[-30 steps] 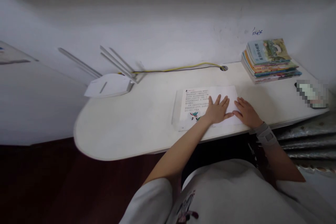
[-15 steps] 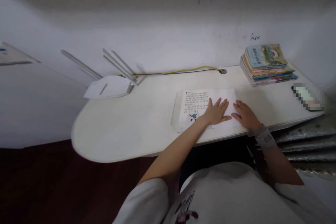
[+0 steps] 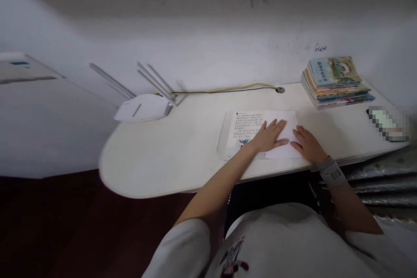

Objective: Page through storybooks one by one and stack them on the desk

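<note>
An open book (image 3: 248, 120) lies flat on the white desk, its left page printed with lines of characters and a small coloured picture near the bottom. The right-hand side is a blank white page (image 3: 283, 151). My left hand (image 3: 269, 136) rests palm down across that blank page close to the middle fold, fingers stretched out and thumb pointing right. At the right edge of the page lies my right hand (image 3: 308, 143), also flat with fingers extended, a grey band around its wrist. Neither hand grips anything. A clear cover edge shows along the book's left side.
A white router (image 3: 143, 107) with raised antennas stands on the left of the desk (image 3: 156, 156). Yellow and black cables (image 3: 228, 89) run along the wall to a round hole. A stack of books (image 3: 337, 82) and a blurred-out phone-like item (image 3: 387, 124) lie at the right.
The whole view has shifted, so the desk and its things appear a little further right. Both hands stay flat at the book, with the left moved very slightly leftward over the page.
</note>
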Action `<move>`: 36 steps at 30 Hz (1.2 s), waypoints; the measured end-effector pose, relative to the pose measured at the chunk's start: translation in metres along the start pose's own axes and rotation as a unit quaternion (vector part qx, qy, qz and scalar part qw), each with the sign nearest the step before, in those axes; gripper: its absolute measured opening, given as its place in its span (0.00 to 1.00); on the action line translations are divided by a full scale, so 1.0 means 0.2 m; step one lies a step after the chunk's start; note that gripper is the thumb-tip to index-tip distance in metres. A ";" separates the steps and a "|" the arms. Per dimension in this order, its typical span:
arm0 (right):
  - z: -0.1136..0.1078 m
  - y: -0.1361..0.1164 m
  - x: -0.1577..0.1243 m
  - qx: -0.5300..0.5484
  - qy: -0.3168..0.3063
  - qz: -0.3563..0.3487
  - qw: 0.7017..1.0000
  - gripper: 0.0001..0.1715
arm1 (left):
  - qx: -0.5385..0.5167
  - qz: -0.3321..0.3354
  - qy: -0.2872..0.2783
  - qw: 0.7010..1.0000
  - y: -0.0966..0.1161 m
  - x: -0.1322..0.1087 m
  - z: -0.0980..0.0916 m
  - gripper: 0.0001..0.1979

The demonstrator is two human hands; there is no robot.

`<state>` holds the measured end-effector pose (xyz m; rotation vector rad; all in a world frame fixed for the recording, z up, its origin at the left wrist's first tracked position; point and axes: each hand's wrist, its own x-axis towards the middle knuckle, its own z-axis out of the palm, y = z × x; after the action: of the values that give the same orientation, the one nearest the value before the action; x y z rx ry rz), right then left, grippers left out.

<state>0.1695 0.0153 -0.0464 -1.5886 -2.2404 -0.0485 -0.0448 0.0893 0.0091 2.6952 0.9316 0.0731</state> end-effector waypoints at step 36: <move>-0.04 -0.43 0.11 -0.034 -0.087 -0.034 0.995 0.34 | -0.055 -0.295 0.206 0.931 -0.31 -0.60 0.10 0.41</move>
<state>0.0870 0.0032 -0.0157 -1.6056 -2.4502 -0.0045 -0.1736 0.0575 -0.0227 2.2201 1.7620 0.5583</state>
